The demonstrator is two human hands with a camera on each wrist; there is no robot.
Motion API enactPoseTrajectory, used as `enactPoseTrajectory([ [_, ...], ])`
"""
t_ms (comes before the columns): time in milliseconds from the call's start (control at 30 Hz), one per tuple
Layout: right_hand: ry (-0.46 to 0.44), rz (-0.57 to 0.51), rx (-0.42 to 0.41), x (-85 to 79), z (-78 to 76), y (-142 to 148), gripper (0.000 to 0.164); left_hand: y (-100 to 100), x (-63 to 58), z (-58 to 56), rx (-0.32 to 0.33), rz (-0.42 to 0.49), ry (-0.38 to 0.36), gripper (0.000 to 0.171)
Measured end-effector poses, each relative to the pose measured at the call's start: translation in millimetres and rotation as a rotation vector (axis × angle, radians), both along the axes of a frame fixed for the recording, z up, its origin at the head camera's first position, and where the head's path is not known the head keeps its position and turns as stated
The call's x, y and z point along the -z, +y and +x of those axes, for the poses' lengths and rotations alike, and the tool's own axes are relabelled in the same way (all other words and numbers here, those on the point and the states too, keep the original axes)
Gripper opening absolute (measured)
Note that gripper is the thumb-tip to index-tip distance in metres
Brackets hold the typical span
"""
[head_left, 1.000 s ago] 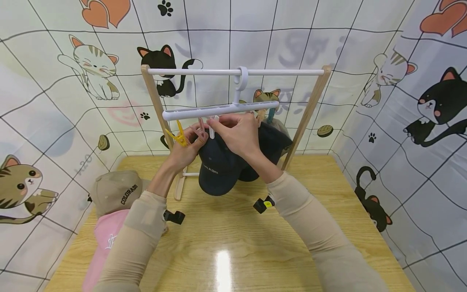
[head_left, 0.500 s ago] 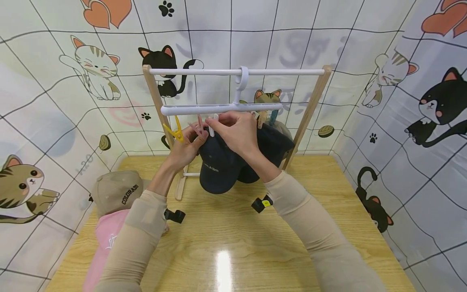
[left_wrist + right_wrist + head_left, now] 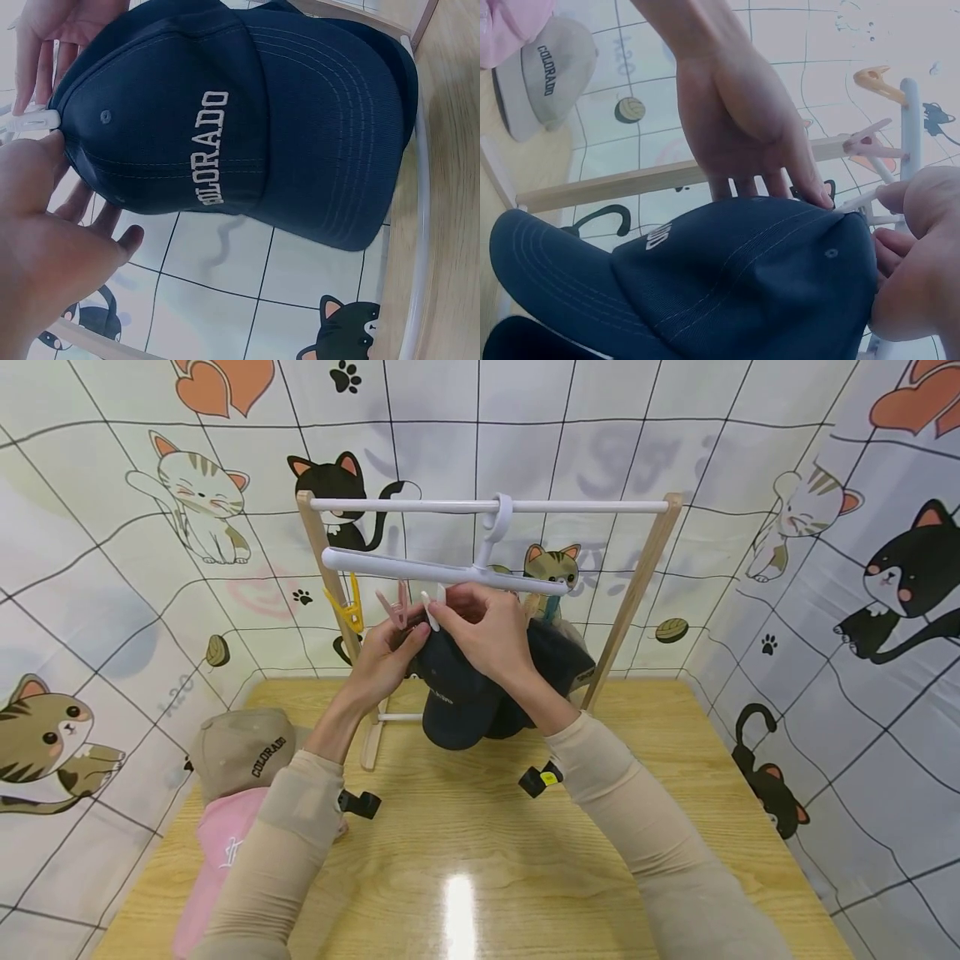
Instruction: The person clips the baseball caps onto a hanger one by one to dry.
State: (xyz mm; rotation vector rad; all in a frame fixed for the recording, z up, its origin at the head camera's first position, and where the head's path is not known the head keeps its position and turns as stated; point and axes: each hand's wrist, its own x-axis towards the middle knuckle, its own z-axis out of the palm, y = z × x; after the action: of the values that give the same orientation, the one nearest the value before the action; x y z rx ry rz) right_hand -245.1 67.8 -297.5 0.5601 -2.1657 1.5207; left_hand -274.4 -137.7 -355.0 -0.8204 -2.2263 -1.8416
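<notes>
My right hand (image 3: 489, 631) pinches a white clothespin (image 3: 37, 121) under the white hanger (image 3: 405, 566). The clothespin's tip sits at the crown of a navy cap (image 3: 161, 127) lettered COLORADO. My left hand (image 3: 384, 662) holds that cap by its top; the thumb is beside the clothespin, with some fingers hidden behind the crown in the right wrist view. The cap hangs brim down. A second dark cap (image 3: 558, 652) hangs behind it at the right. Left of the white clothespin, a pink clothespin (image 3: 396, 604) and a yellow clothespin (image 3: 348, 603) dangle from the hanger.
The hanger hooks over the white rod (image 3: 585, 507) of a wooden rack (image 3: 636, 602). A teal clothespin (image 3: 551, 607) is near the hanger's right end. Beige (image 3: 243, 752) and pink (image 3: 228, 827) caps lie on the wooden table (image 3: 450, 827) at the left. Patterned curtain surrounds the table.
The hanger's left end has swung up and its right end down. The navy cap has shifted slightly right and up. The pink and yellow clothespins have risen away from my left hand.
</notes>
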Motion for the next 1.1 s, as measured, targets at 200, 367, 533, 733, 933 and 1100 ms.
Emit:
enactPoseTrajectory([
  [200,0.001,0.023,-0.042,2.0,0.4,1.0,0.037,-2.7,1.2,2.4,-0.016,-0.032,0.051,0.054],
  [367,-0.003,0.038,-0.083,4.4,1.9,3.0,0.043,-7.7,0.8,8.6,-0.035,-0.084,0.097,0.059],
  [533,-0.005,0.079,-0.090,5.6,4.6,5.3,0.050,-11.8,0.8,15.4,-0.054,-0.158,0.107,0.066],
  [733,-0.004,0.104,-0.110,8.3,6.8,8.8,0.053,-17.4,4.7,21.5,-0.063,-0.224,0.122,0.068],
  [933,0.003,0.135,-0.124,9.7,14.4,15.5,0.053,-25.5,7.5,29.2,-0.088,-0.283,0.194,0.067],
  [1100,0.046,0.164,-0.101,13.0,23.0,22.1,0.053,-36.4,11.6,41.6,-0.135,-0.353,0.193,0.065],
])
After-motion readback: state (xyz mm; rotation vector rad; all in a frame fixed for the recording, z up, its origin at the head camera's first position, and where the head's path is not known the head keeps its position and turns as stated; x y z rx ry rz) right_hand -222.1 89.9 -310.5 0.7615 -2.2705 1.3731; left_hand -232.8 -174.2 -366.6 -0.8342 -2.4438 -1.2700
